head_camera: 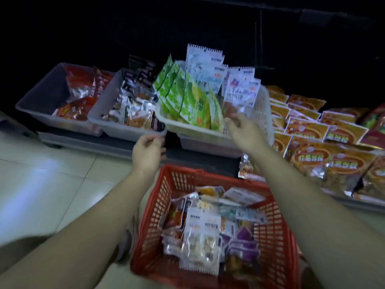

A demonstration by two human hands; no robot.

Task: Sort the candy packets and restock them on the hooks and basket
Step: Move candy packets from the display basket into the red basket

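— Hands?
— The left hand (148,152) hangs loosely curled, empty; the right hand (244,132) reaches a red-filled packet (232,108), grip too blurred to tell.
— Where?
— In the white basket (263,113) at twelve o'clock, among upright green packets (187,97) and pale-blue packets (204,65). At six, the red basket (156,205) holds mixed packets (204,230).

Packets (205,228) in basket (150,215), bins (41,97) behind

There are 2 hands, the left hand (148,152) and the right hand (243,132), 1 red basket (208,174), 1 white basket (262,113), 3 grey tubs (41,94), about 5 green packets (187,101) upright in the white basket, and other packets (202,236) too blurred to count.
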